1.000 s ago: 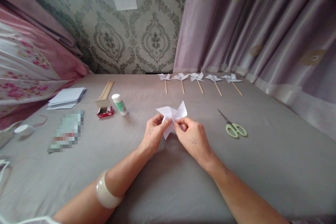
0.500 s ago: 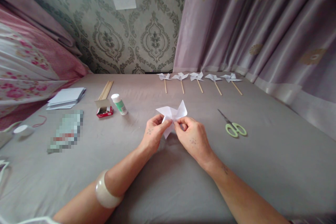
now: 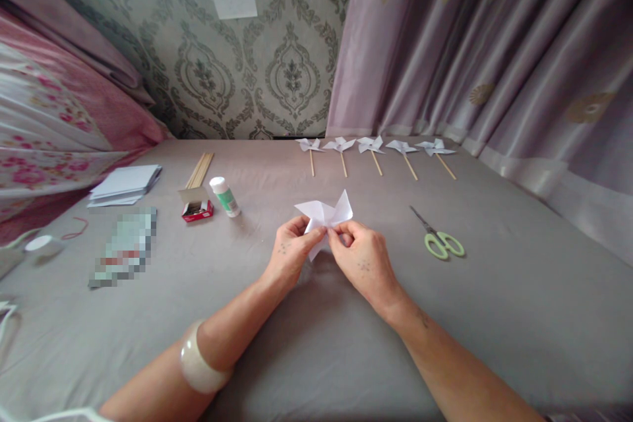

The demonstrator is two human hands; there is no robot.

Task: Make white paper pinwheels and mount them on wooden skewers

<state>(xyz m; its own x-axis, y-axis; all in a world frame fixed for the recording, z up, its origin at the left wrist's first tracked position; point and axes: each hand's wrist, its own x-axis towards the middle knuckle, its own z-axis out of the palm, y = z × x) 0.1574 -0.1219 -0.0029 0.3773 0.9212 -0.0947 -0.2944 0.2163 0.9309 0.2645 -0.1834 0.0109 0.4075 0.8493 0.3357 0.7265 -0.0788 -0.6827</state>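
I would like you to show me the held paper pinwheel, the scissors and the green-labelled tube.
Held paper pinwheel point(image 3: 324, 213), head view: folded paper above its centre.
Scissors point(image 3: 432, 231), head view: around the pivot.
Tube point(image 3: 227, 200), head view: green label.

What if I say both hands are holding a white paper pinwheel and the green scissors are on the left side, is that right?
Not quite: the head view shows the green scissors on the right side. The left hand and right hand do hold a white paper pinwheel.

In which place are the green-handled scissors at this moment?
In the head view, the scissors lie on the grey cloth, right of the right hand, with the pinwheels farther back.
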